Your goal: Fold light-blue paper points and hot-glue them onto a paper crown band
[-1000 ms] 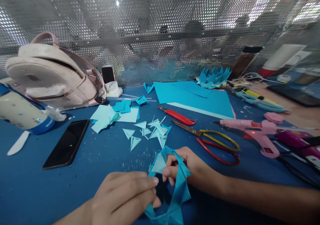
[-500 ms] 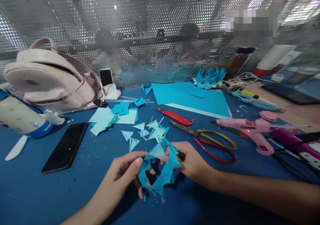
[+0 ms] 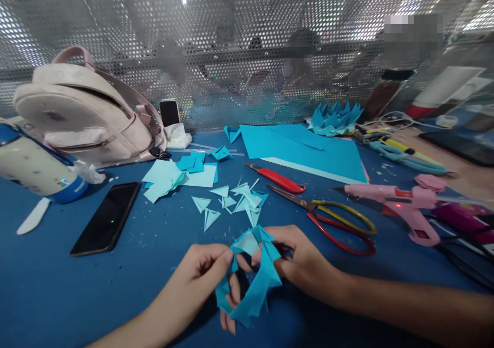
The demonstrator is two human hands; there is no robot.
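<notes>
Between my two hands is a blue folded-paper ring (image 3: 257,286) with pointed tips around its edge. My left hand (image 3: 206,273) pinches its left side between thumb and forefinger, and other fingers reach through and under the opening. On the upper right side, my right hand (image 3: 297,253) grips the ring, its fingertips partly hidden behind the paper. Just beyond the ring lie several small folded paper triangles (image 3: 245,201). To the left of them sits a pile of loose paper squares (image 3: 164,178).
Scissors (image 3: 309,205), a red box cutter (image 3: 283,180) and a pink glue gun (image 3: 393,198) lie to the right. Blue paper sheets (image 3: 285,142) and a spiky paper piece (image 3: 335,119) are behind. A phone (image 3: 106,219), bottle (image 3: 38,168) and backpack (image 3: 85,116) stand left.
The ring has turned and tilted in my hands, its lower part swinging down. My left thumb and forefinger now pinch higher on its left side. The view has shifted slightly.
</notes>
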